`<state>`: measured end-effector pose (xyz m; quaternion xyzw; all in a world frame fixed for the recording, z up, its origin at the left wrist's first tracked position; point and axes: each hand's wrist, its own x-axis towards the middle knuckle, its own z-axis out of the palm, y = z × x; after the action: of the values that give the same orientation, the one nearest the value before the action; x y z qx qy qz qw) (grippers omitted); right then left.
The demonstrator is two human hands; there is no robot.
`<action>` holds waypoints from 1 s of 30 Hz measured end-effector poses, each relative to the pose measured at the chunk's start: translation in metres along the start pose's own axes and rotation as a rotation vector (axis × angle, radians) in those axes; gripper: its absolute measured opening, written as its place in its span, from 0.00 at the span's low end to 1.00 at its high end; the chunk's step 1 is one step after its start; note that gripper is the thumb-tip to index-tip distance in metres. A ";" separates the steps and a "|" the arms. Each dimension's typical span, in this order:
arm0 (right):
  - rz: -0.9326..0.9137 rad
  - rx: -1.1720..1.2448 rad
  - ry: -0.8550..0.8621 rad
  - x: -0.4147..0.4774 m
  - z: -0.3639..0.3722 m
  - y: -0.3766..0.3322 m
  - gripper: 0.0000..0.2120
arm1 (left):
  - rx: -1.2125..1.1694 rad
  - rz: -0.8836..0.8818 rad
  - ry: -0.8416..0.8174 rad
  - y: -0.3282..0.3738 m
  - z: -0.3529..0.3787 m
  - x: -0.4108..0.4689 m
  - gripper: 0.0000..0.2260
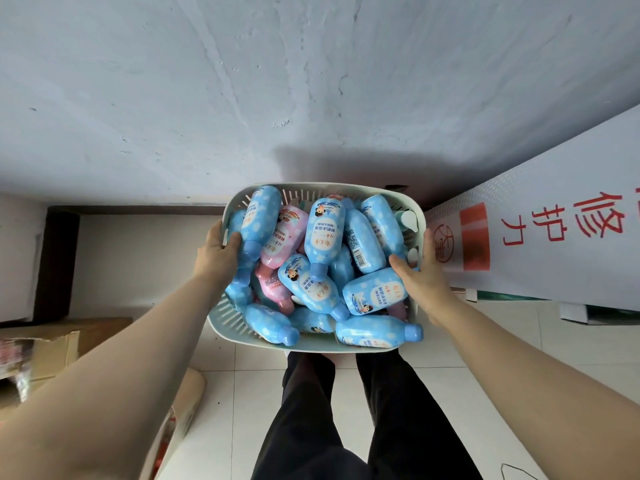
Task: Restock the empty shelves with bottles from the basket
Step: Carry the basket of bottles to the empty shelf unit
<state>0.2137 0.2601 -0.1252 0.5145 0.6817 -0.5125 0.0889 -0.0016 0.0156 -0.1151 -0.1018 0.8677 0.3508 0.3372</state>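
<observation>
Basket (311, 345) gripped at opposite side rims by left hand (216, 254) and right hand (420, 271); heaped bottles (323, 233) judged heavy, loose, slippery.

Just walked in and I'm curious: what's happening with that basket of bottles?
A person stands on a tiled floor holding a pale plastic basket, left hand gripping its left rim, right hand its right rim. It is heaped with blue bottles and a few pink bottles, all lying loose. No bottle is in hand yet.
</observation>
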 end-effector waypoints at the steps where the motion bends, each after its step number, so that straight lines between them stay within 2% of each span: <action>1: 0.008 0.011 -0.007 0.000 -0.001 0.000 0.45 | 0.008 0.010 0.002 0.000 0.001 -0.001 0.19; 4: 0.010 0.068 -0.027 0.002 -0.004 0.002 0.46 | 0.029 0.015 0.012 0.000 0.002 0.001 0.20; 7: -0.005 0.175 -0.014 0.004 -0.003 0.000 0.31 | 0.031 -0.002 0.026 0.003 0.004 0.003 0.21; 9: -0.015 0.230 -0.012 0.006 -0.001 0.000 0.27 | 0.018 -0.007 0.038 0.005 0.004 0.006 0.20; 15: -0.015 0.304 -0.012 -0.012 -0.009 0.001 0.32 | -0.016 -0.001 0.029 0.010 -0.001 -0.005 0.22; 22: -0.042 0.343 0.046 -0.080 -0.039 -0.001 0.27 | -0.002 0.058 -0.026 0.019 -0.012 -0.062 0.25; 30: 0.109 0.482 0.219 -0.174 -0.059 0.081 0.40 | 0.256 0.236 -0.158 0.027 0.017 -0.132 0.20</action>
<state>0.3808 0.1966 -0.0342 0.6093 0.5168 -0.5957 -0.0831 0.0953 0.0389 -0.0226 0.0723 0.8820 0.2818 0.3708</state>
